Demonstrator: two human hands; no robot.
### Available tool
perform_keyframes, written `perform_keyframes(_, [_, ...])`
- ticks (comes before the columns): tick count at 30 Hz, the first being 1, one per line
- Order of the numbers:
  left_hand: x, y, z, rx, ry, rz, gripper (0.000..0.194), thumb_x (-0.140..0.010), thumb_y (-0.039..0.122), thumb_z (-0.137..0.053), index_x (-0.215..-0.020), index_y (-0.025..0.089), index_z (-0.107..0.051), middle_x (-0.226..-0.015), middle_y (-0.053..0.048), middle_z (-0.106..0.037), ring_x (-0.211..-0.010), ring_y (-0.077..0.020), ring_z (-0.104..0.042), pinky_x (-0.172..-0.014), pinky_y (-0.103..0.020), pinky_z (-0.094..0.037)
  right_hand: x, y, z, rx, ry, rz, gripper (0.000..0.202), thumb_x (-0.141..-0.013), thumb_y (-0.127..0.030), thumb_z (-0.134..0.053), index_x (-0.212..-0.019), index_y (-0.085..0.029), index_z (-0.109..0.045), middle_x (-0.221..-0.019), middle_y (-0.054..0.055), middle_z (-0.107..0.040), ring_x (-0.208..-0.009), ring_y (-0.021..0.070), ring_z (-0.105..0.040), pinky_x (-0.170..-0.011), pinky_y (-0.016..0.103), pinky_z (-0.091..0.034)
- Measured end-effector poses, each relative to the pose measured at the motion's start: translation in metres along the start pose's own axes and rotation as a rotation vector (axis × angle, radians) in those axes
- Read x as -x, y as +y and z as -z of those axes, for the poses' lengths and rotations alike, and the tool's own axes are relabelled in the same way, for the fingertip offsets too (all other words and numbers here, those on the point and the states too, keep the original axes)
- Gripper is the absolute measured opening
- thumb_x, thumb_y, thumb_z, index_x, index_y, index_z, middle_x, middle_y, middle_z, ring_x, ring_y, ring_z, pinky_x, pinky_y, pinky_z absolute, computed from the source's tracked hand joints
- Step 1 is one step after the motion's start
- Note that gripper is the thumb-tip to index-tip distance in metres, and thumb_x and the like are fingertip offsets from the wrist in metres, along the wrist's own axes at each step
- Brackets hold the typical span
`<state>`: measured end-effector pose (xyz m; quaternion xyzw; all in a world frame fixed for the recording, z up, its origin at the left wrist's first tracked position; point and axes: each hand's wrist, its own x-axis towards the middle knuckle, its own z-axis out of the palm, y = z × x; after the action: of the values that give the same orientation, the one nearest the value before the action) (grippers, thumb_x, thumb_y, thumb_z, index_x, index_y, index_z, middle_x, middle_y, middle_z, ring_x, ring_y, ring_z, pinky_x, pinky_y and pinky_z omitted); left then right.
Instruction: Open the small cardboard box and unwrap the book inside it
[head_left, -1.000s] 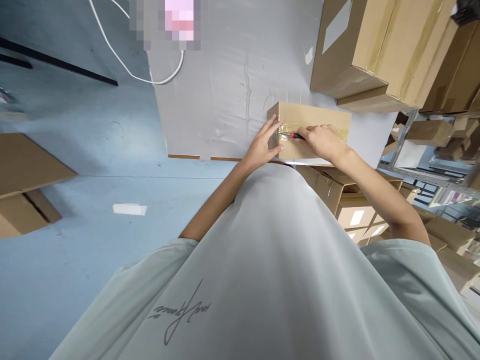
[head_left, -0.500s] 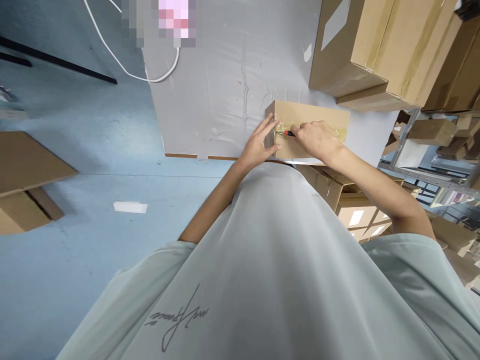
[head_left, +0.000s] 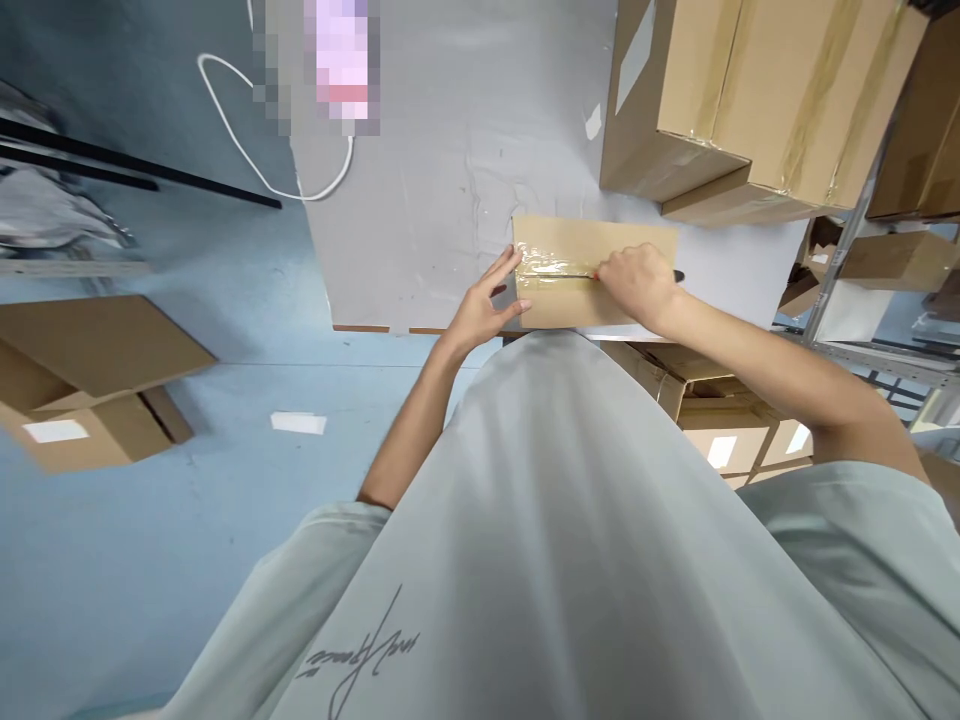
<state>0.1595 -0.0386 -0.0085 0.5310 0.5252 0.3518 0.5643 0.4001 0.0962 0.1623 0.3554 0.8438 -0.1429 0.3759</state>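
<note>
A small cardboard box lies on the grey tabletop with shiny clear tape along its top seam. My left hand is at its left end, thumb and fingers spread apart, their tips touching the box edge. Closed in a fist over the right part of the box top, my right hand grips a slim screwdriver-like tool with a red and black handle. Its dark end sticks out behind the fist, and the fingers cover most of the handle. A thin dark line runs along the taped seam left of the fist.
Large taped cartons stand at the table's back right. A white cable loops over the left edge of the grey table. Open cartons sit below at right, near a metal shelf. Another carton is on the blue floor.
My right hand has drawn the tool rightward along the tape relative to the box. My left hand stays at the box's left end. The view has shifted somewhat.
</note>
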Motion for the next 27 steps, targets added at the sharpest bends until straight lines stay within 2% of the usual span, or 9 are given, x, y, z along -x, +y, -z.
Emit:
perform_keyframes(3, [0.001, -0.001, -0.003, 0.034, 0.034, 0.042, 0.104, -0.09, 0.085, -0.078, -0.177, 0.04, -0.043, -0.191, -0.011, -0.026, -0.171, -0.0438, -0.039, -0.131, -0.062, -0.048, 0.029, 0.055, -0.029, 0.048, -0.019, -0.179, 0.047, -0.115, -0.022, -0.039, -0.131, -0.015, -0.083, -0.117, 0.026, -0.083, -0.119, 0.0378, -0.078, -0.097, 0.051, -0.053])
perform_keyframes(6, [0.002, 0.002, -0.006, 0.055, 0.087, 0.098, 0.108, -0.085, 0.086, -0.081, -0.176, 0.037, -0.047, -0.189, -0.013, -0.03, -0.166, -0.0451, -0.048, -0.13, -0.062, -0.05, 0.055, 0.11, -0.059, -0.033, 0.039, -0.243, 0.047, -0.118, -0.037, -0.044, -0.129, -0.016, -0.084, -0.115, 0.026, -0.083, -0.116, 0.0392, -0.077, -0.098, 0.054, -0.05])
perform_keyframes(9, [0.004, 0.01, -0.009, 0.035, 0.126, 0.154, 0.112, -0.081, 0.088, -0.083, -0.175, 0.036, -0.049, -0.188, -0.013, -0.033, -0.164, -0.0461, -0.05, -0.13, -0.062, -0.05, 0.072, 0.159, -0.088, -0.177, 0.146, -0.235, 0.051, -0.117, -0.055, -0.051, -0.122, -0.018, -0.086, -0.111, 0.023, -0.083, -0.113, 0.0383, -0.076, -0.097, 0.053, -0.048])
perform_keyframes(13, [0.005, 0.026, -0.021, -0.103, 0.211, 0.179, 0.105, -0.086, 0.093, -0.073, -0.173, 0.037, -0.051, -0.189, -0.012, -0.032, -0.169, -0.0425, -0.043, -0.133, -0.06, -0.048, 0.069, 0.201, -0.129, -0.364, 0.244, -0.164, 0.037, -0.106, -0.058, -0.068, -0.117, -0.027, -0.086, -0.109, 0.012, -0.085, -0.101, 0.0312, -0.072, -0.088, 0.042, -0.047])
perform_keyframes(16, [-0.005, 0.035, -0.047, -0.289, 0.398, 0.167, 0.091, -0.1, 0.088, -0.057, -0.17, 0.03, -0.053, -0.189, -0.015, -0.03, -0.177, -0.0373, -0.027, -0.142, -0.058, -0.033, 0.046, 0.199, -0.167, -0.563, 0.237, -0.24, 0.025, -0.099, -0.047, -0.072, -0.094, -0.024, -0.08, -0.094, 0.008, -0.082, -0.084, 0.025, -0.065, -0.076, 0.036, -0.043])
perform_keyframes(19, [-0.027, 0.031, -0.076, -0.385, 0.549, 0.16, 0.091, -0.107, 0.082, -0.048, -0.176, 0.023, -0.04, -0.19, -0.019, -0.025, -0.179, -0.0344, -0.019, -0.148, -0.057, -0.015, 0.017, 0.174, -0.204, -0.78, 0.268, -0.318, 0.032, -0.099, -0.034, -0.061, -0.069, -0.027, -0.054, -0.08, 0.006, -0.074, -0.077, 0.0201, -0.055, -0.075, 0.034, -0.043])
perform_keyframes(21, [-0.039, 0.023, -0.085, -0.397, 0.599, 0.159, 0.093, -0.108, 0.083, -0.042, -0.178, 0.021, -0.033, -0.189, -0.021, -0.027, -0.179, -0.0328, -0.02, -0.148, -0.055, -0.014, 0.003, 0.159, -0.224, -0.863, 0.33, -0.303, 0.038, -0.101, -0.033, -0.054, -0.067, -0.03, -0.037, -0.082, 0.006, -0.072, -0.08, 0.0192, -0.055, -0.08, 0.032, -0.046])
perform_keyframes(24, [-0.041, 0.008, -0.074, -0.409, 0.626, 0.185, 0.094, -0.108, 0.086, -0.035, -0.175, 0.02, -0.036, -0.182, -0.023, -0.039, -0.175, -0.0309, -0.032, -0.147, -0.051, -0.021, -0.007, 0.155, -0.245, -0.94, 0.387, -0.343, 0.041, -0.105, -0.045, -0.05, -0.07, -0.031, -0.034, -0.088, 0.006, -0.074, -0.086, 0.02, -0.061, -0.087, 0.032, -0.05])
perform_keyframes(27, [-0.026, -0.006, -0.04, -0.399, 0.622, 0.215, 0.094, -0.106, 0.09, -0.031, -0.171, 0.024, -0.043, -0.174, -0.021, -0.05, -0.17, -0.0306, -0.042, -0.145, -0.052, -0.026, -0.014, 0.153, -0.254, -1.157, 0.396, -0.481, 0.042, -0.105, -0.062, -0.049, -0.081, -0.028, -0.057, -0.098, 0.011, -0.081, -0.091, 0.0215, -0.071, -0.088, 0.033, -0.055])
